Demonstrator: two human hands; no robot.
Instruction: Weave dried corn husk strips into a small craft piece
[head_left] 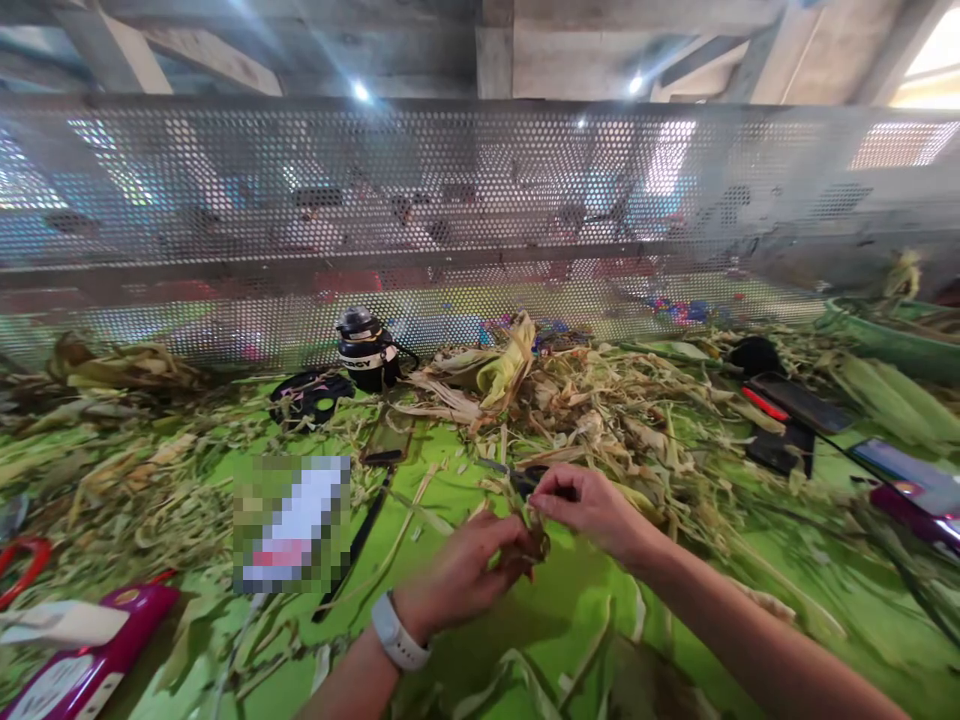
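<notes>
My left hand (480, 565), with a white watch on the wrist, is closed around a small twisted bunch of corn husk strips (535, 525). My right hand (581, 505) pinches the upper end of the same strips between thumb and fingertips. Both hands meet low over the green tabletop (570, 610). Just behind them lies what looks like a dark-handled pair of scissors (529, 476), partly covered by the right hand. Farther back, a heap of dry corn husks (592, 410) spreads out, with a larger yellow-green husk (508, 365) standing up from it.
To the left are a pixelated phone-like object (296, 525), a black strap (360, 545), a magenta device (112, 640) and red-handled scissors (26, 570). A black bottle (365, 350) stands before a perforated metal screen (465, 200). Phones (799, 400) and a green basket (885, 340) lie right.
</notes>
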